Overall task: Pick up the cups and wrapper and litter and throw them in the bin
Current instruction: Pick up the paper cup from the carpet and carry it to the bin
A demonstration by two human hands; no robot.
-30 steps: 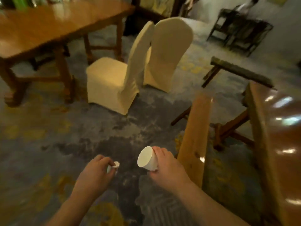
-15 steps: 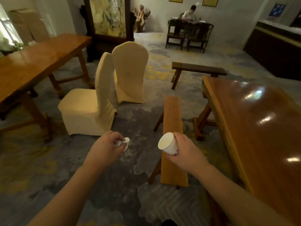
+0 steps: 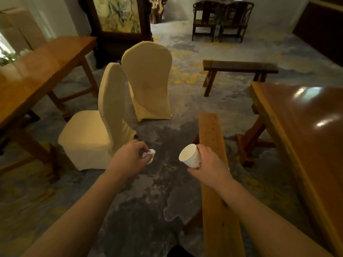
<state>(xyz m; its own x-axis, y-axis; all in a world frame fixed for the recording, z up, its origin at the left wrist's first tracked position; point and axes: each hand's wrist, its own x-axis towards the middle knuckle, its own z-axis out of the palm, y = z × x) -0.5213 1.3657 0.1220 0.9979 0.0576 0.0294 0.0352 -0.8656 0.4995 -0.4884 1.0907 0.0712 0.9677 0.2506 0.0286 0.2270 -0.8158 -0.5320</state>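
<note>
My right hand grips a white paper cup with a red print near its base, its mouth tilted up and to the left. My left hand is closed around a crumpled white scrap of paper that pokes out past the fingers. Both hands are held out in front of me over the grey patterned carpet, about a hand's width apart. No bin shows in the view.
A long wooden bench runs under my right arm, with a glossy wooden table to its right. Two cream-covered chairs stand ahead left beside another wooden table. A dark bench and dark chairs lie farther back.
The view has swung up and to the right, so more of the room shows. Both hands have kept their hold on the cup and the paper scrap.
</note>
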